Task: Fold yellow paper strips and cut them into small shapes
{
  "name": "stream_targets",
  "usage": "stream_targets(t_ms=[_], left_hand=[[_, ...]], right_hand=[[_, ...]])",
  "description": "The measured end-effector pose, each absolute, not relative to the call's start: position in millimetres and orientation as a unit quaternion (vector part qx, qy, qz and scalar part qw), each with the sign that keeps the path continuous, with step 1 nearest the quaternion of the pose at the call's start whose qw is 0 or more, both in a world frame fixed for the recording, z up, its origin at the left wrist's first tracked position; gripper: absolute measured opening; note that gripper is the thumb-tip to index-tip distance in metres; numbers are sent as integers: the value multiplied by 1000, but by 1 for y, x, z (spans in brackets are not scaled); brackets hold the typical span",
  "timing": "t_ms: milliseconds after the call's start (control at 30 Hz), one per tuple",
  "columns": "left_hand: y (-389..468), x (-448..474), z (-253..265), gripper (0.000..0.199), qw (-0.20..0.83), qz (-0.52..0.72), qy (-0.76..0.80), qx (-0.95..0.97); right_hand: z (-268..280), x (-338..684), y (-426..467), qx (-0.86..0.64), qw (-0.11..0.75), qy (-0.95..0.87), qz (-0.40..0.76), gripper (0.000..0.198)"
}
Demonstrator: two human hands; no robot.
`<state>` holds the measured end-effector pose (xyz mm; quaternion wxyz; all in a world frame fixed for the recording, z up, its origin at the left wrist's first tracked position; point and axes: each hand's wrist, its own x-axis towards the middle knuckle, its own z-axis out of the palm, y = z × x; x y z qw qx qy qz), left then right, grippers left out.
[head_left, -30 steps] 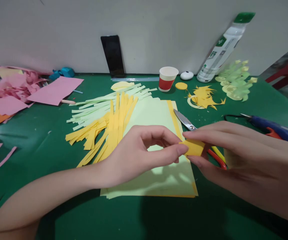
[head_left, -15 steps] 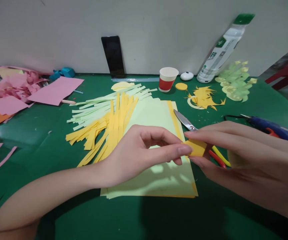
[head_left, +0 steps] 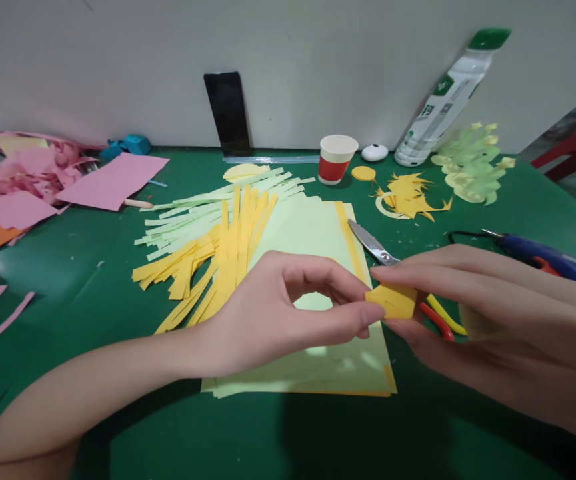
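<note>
A small folded yellow paper piece (head_left: 394, 301) is held between my two hands above the right side of the light green paper sheets (head_left: 313, 373). My left hand (head_left: 293, 313) pinches its left end with thumb and index finger. At the other end, the fingertips and thumb of my right hand (head_left: 498, 333) close on it. Scissors (head_left: 371, 241) lie partly under my right hand, with red and yellow handles (head_left: 437, 319) showing below. Yellow paper strips (head_left: 238, 233) and pale green strips (head_left: 193, 217) lie left of the sheets.
Behind stand a paper cup (head_left: 337, 161), a phone (head_left: 228, 113) and a leaning bottle (head_left: 451, 100). Yellow spiky cutouts (head_left: 411, 193) and a green paper plant (head_left: 475, 167) are at the back right. A blue glue gun (head_left: 553, 257) lies right; pink paper (head_left: 115, 180) lies left.
The folded yellow paper has turned slightly between my fingers, so more of its face shows. My left thumb has shifted a little lower; both hands otherwise stay in place.
</note>
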<state>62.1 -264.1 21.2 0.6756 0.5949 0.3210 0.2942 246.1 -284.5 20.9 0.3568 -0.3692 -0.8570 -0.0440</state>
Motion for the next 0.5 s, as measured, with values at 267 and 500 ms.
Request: stream_targets(t_ms=[267,500], left_hand=[[-264,63,22,10,683,290,327,586],[-263,65,23,11,676,294,336,586]], right_hand=[[21,248,-283,-352,319,-879,-41,18],[22,251,-284,-348,317,-881,-51,17]])
